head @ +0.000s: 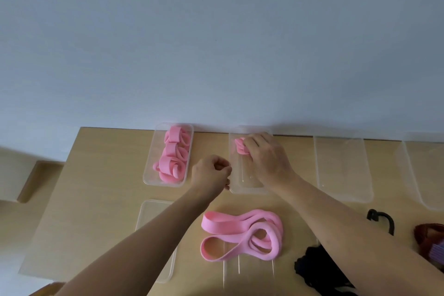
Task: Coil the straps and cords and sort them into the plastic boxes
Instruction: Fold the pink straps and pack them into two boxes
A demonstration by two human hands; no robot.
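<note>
Wooden table [96, 199] | right hand [266, 156] grips pink coil [240, 146] in box [247, 187] at 12 o'clock | left hand [211, 173] at rim, grip unclear | risk: coil may spring open on release

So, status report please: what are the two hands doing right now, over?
Right hand grips pink coil, inside second clear box. Left hand curled at that box's left wall, grip unclear. Loose pink strap waits near; nothing blocking.

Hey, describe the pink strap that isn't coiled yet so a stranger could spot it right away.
Start at the wooden table against the pale wall. Near its front edge, between the person's forearms, lies the loose pink strap. Unlike the pink coils in the far-left box, it sprawls in wide open loops, not tight rolls.
</note>
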